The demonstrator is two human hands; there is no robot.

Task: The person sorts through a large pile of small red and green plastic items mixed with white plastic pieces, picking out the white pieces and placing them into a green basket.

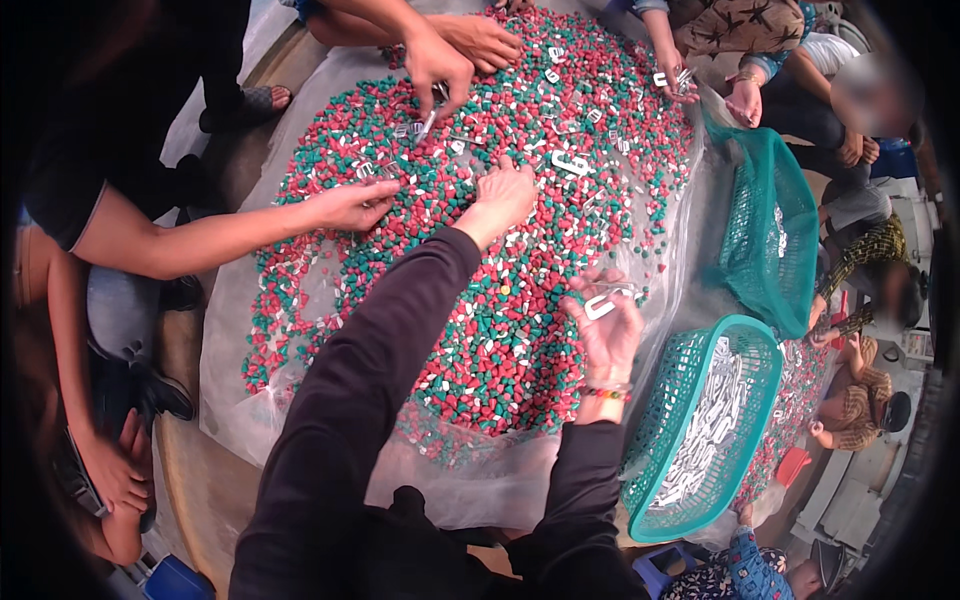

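Red, green and white pebble-like pieces [520, 330] lie in a wide spread on a clear plastic sheet [480, 490]. My left hand [503, 203] reaches down into the middle of the spread, its fingers bent onto the pieces; what they pinch, if anything, is hidden. Palm up, my right hand [612, 340] is closed around several metal buckle-like pieces, and a white U-shaped one [599, 306] shows on top. Another flat white buckle-like piece [570, 163] lies on the pebbles ahead of my left hand.
At my right a green basket [650, 440] holds many white-grey buckle-like pieces. Beyond it a second green basket [735, 215] is draped with netting. Co-workers' hands [440, 75], [360, 205], [680, 85] work over the same spread. More people sit along the right side.
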